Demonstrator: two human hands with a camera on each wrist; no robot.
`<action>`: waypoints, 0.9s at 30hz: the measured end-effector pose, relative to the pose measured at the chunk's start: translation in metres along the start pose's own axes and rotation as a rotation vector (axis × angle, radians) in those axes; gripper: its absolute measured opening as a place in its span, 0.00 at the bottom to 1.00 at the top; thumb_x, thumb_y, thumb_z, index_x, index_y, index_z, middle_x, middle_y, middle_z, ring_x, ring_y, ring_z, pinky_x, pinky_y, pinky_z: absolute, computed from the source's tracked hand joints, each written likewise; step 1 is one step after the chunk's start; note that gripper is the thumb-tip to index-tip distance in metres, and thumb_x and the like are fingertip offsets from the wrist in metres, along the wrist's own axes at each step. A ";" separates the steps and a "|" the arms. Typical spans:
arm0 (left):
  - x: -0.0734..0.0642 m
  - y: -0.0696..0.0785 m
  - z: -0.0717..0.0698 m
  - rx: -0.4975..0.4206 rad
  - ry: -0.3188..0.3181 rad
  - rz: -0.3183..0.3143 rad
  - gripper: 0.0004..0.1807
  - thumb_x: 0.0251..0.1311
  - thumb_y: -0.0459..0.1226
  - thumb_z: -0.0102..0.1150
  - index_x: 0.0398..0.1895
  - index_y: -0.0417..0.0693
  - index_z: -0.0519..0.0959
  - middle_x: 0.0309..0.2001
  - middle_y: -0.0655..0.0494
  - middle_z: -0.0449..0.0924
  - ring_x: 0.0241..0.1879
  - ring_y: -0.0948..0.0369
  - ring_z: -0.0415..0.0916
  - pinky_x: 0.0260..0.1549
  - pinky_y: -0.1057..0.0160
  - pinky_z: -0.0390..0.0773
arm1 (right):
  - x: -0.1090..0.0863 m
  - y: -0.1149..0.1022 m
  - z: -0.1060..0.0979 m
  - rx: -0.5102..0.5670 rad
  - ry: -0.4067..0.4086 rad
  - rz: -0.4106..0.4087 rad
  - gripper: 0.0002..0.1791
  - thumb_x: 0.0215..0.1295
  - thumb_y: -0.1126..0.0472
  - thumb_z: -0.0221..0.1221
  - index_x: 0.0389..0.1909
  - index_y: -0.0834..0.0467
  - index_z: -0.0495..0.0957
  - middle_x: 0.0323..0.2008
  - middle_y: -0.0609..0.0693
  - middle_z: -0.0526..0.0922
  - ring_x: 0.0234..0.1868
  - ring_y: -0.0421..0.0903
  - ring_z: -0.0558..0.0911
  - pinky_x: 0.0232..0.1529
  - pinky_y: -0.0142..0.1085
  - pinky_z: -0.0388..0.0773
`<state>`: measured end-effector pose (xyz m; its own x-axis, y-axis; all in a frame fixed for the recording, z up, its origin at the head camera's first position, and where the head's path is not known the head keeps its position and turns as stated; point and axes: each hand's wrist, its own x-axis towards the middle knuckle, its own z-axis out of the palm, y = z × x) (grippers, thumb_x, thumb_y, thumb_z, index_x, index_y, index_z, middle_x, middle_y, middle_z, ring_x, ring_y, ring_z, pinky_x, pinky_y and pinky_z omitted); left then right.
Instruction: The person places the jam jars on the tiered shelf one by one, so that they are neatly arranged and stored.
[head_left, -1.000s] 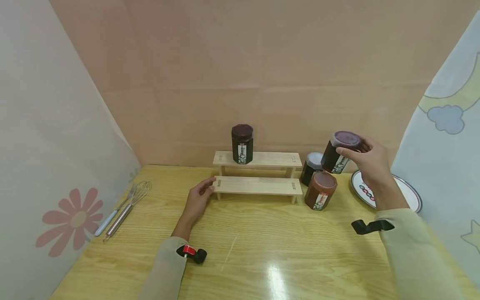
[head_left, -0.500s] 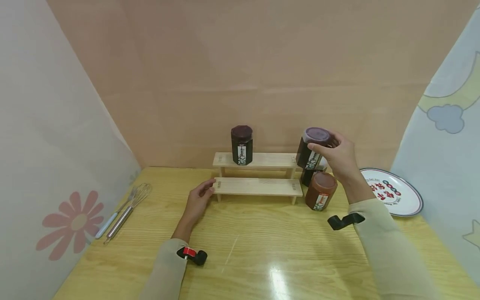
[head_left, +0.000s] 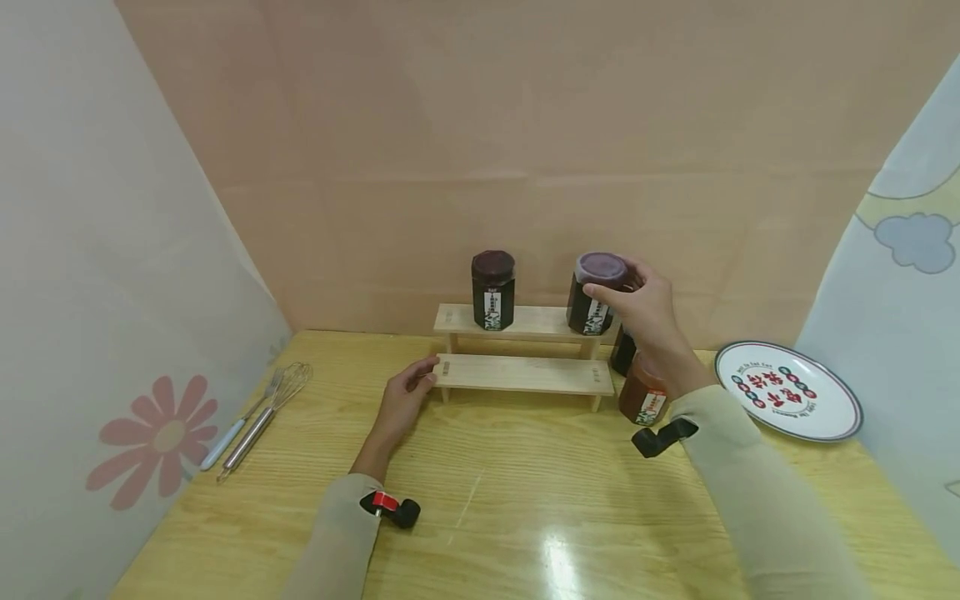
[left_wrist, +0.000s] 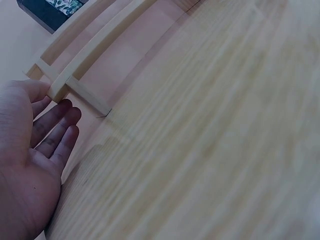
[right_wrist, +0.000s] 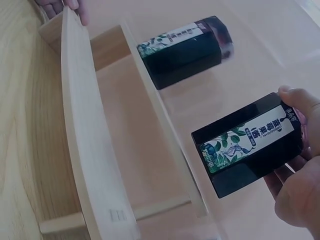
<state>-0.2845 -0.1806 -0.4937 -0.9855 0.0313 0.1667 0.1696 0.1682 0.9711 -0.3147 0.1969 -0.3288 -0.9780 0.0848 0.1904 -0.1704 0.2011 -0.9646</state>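
A two-tier wooden display rack (head_left: 525,372) stands on the table. At the left end of its lower tier, my left hand (head_left: 401,398) pinches the board, thumb and fingers meeting its corner in the left wrist view. My right hand (head_left: 651,312) grips a dark jam jar (right_wrist: 250,145) around its purple-capped lid. The jar is upright over the right end of the upper tier; the right wrist view shows a small gap between its base and the board. Another dark jam jar (head_left: 492,293) stands on the upper tier, left of centre.
Right of the rack stand a reddish-brown jar (head_left: 640,392) and a dark jar (head_left: 623,352), both partly hidden by my right arm. A white printed plate (head_left: 787,390) lies farther right. At left lie a whisk (head_left: 262,421) and a blue-handled fork (head_left: 236,427).
My right hand has carried the dark jam jar leftward, from above the other jars to the right end of the upper tier. The left hand stays on the rack.
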 end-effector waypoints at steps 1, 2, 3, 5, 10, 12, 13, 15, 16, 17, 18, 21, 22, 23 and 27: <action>0.000 0.001 0.000 0.000 -0.001 -0.006 0.21 0.76 0.35 0.55 0.68 0.41 0.76 0.70 0.41 0.75 0.68 0.46 0.73 0.51 0.80 0.74 | 0.001 0.000 0.003 -0.003 -0.002 -0.002 0.41 0.59 0.50 0.76 0.71 0.54 0.69 0.60 0.48 0.80 0.59 0.37 0.79 0.53 0.21 0.76; -0.001 0.003 0.000 -0.002 -0.003 -0.011 0.21 0.76 0.34 0.55 0.69 0.40 0.76 0.70 0.40 0.75 0.68 0.45 0.72 0.51 0.80 0.74 | 0.002 0.000 0.006 -0.001 -0.004 -0.004 0.41 0.59 0.51 0.76 0.71 0.55 0.69 0.60 0.49 0.80 0.59 0.38 0.79 0.54 0.22 0.76; -0.003 0.008 0.000 -0.003 -0.005 -0.013 0.21 0.76 0.33 0.54 0.69 0.39 0.76 0.70 0.40 0.74 0.67 0.45 0.72 0.51 0.80 0.74 | 0.003 0.000 0.008 0.002 -0.011 -0.012 0.41 0.59 0.52 0.75 0.72 0.56 0.69 0.62 0.51 0.80 0.61 0.39 0.79 0.55 0.22 0.76; -0.006 0.016 0.000 -0.003 -0.011 -0.016 0.21 0.76 0.32 0.54 0.68 0.38 0.75 0.70 0.39 0.75 0.67 0.44 0.73 0.51 0.80 0.74 | 0.006 0.001 0.013 0.004 -0.016 -0.015 0.41 0.59 0.53 0.75 0.72 0.56 0.69 0.63 0.53 0.80 0.62 0.41 0.79 0.55 0.22 0.77; -0.014 0.031 -0.001 0.010 -0.013 -0.005 0.21 0.76 0.32 0.54 0.68 0.37 0.75 0.69 0.38 0.75 0.65 0.44 0.73 0.50 0.79 0.74 | 0.012 0.002 0.024 -0.004 -0.040 -0.026 0.43 0.60 0.53 0.75 0.74 0.55 0.68 0.68 0.57 0.77 0.68 0.46 0.77 0.60 0.26 0.78; -0.014 0.032 -0.001 0.013 -0.009 -0.003 0.21 0.76 0.32 0.53 0.69 0.37 0.75 0.69 0.38 0.75 0.65 0.44 0.74 0.50 0.79 0.74 | 0.013 0.002 0.028 -0.009 -0.049 -0.029 0.43 0.61 0.53 0.74 0.75 0.55 0.67 0.69 0.57 0.76 0.69 0.48 0.76 0.63 0.30 0.77; -0.014 0.032 0.000 0.013 -0.006 -0.002 0.21 0.76 0.32 0.53 0.69 0.37 0.75 0.69 0.38 0.75 0.65 0.44 0.74 0.50 0.79 0.74 | 0.014 0.003 0.030 -0.008 -0.052 -0.029 0.43 0.62 0.54 0.74 0.75 0.56 0.66 0.69 0.58 0.76 0.70 0.49 0.75 0.65 0.31 0.77; -0.014 0.032 0.000 0.010 -0.003 0.001 0.21 0.77 0.32 0.53 0.68 0.36 0.75 0.69 0.38 0.75 0.64 0.45 0.74 0.50 0.79 0.74 | 0.015 0.004 0.033 0.000 -0.058 -0.026 0.43 0.62 0.54 0.73 0.75 0.55 0.66 0.70 0.57 0.75 0.71 0.50 0.75 0.67 0.34 0.76; -0.014 0.032 0.000 0.007 -0.006 -0.001 0.20 0.76 0.32 0.53 0.68 0.37 0.75 0.69 0.38 0.75 0.64 0.45 0.74 0.50 0.78 0.74 | 0.016 0.005 0.034 0.004 -0.060 -0.024 0.43 0.62 0.54 0.73 0.76 0.55 0.65 0.70 0.57 0.75 0.71 0.50 0.74 0.68 0.35 0.76; -0.014 0.032 0.000 0.004 -0.009 -0.003 0.20 0.76 0.32 0.53 0.68 0.37 0.75 0.69 0.38 0.75 0.64 0.46 0.74 0.50 0.78 0.74 | 0.016 0.006 0.035 0.008 -0.060 -0.022 0.43 0.62 0.54 0.73 0.76 0.55 0.65 0.71 0.57 0.75 0.72 0.50 0.74 0.68 0.35 0.76; -0.014 0.032 0.001 0.002 -0.013 -0.005 0.20 0.76 0.32 0.54 0.68 0.37 0.76 0.69 0.39 0.75 0.64 0.46 0.74 0.51 0.78 0.74 | 0.016 0.007 0.036 0.013 -0.058 -0.020 0.43 0.62 0.55 0.73 0.76 0.55 0.65 0.71 0.57 0.75 0.71 0.50 0.74 0.67 0.34 0.76; -0.013 0.031 0.002 -0.004 -0.017 -0.016 0.20 0.76 0.33 0.55 0.68 0.38 0.76 0.69 0.40 0.76 0.63 0.49 0.74 0.51 0.77 0.75 | 0.015 0.009 0.037 0.019 -0.049 -0.023 0.43 0.62 0.55 0.74 0.75 0.54 0.66 0.70 0.57 0.75 0.70 0.49 0.75 0.66 0.33 0.77; -0.013 0.031 0.002 -0.002 -0.017 -0.021 0.20 0.76 0.33 0.55 0.68 0.39 0.76 0.69 0.40 0.76 0.63 0.49 0.74 0.51 0.77 0.75 | 0.015 0.009 0.038 0.025 -0.045 -0.026 0.42 0.62 0.55 0.74 0.75 0.54 0.66 0.69 0.57 0.76 0.70 0.49 0.75 0.65 0.32 0.77; -0.013 0.030 0.002 0.001 -0.011 -0.020 0.20 0.76 0.33 0.55 0.68 0.39 0.76 0.69 0.40 0.76 0.63 0.50 0.74 0.51 0.77 0.75 | 0.015 0.009 0.038 0.031 -0.039 -0.029 0.42 0.62 0.56 0.74 0.75 0.54 0.67 0.69 0.57 0.76 0.69 0.48 0.76 0.65 0.32 0.77; -0.013 0.029 0.002 0.010 0.005 -0.018 0.20 0.76 0.33 0.55 0.67 0.38 0.77 0.68 0.40 0.76 0.64 0.48 0.75 0.50 0.78 0.75 | 0.016 0.011 0.043 0.054 -0.027 -0.037 0.40 0.61 0.57 0.74 0.73 0.54 0.69 0.67 0.57 0.77 0.66 0.46 0.77 0.63 0.33 0.78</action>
<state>-0.2670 -0.1740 -0.4678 -0.9884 0.0228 0.1503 0.1520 0.1783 0.9722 -0.3371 0.1585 -0.3440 -0.9736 0.0516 0.2222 -0.2123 0.1510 -0.9655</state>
